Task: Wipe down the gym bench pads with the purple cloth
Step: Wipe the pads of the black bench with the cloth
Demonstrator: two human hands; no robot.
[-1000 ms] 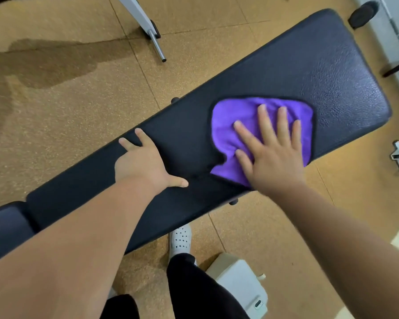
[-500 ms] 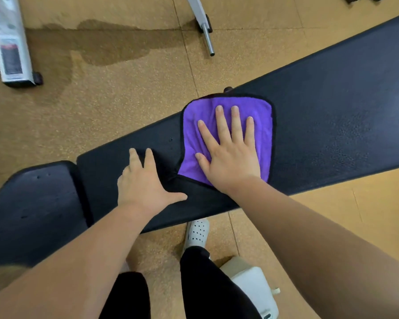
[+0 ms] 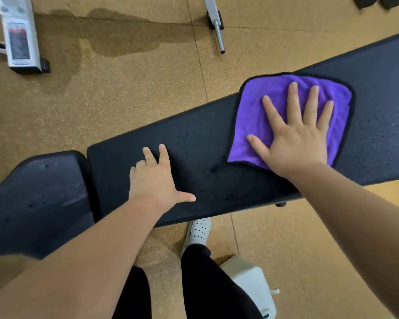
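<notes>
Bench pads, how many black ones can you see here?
2. The long black bench pad runs from centre to the right edge, under both hands and the cloth. The shorter black seat pad sits at lower left, across a narrow gap. Their far ends are cropped.

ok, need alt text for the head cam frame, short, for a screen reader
Seen from above, a person's right hand presses flat, fingers spread, on a purple cloth lying on the long black bench pad. The left hand rests open on the same pad near the gap to the shorter pad. Tan gym floor around, with a dark damp-looking patch.
</notes>
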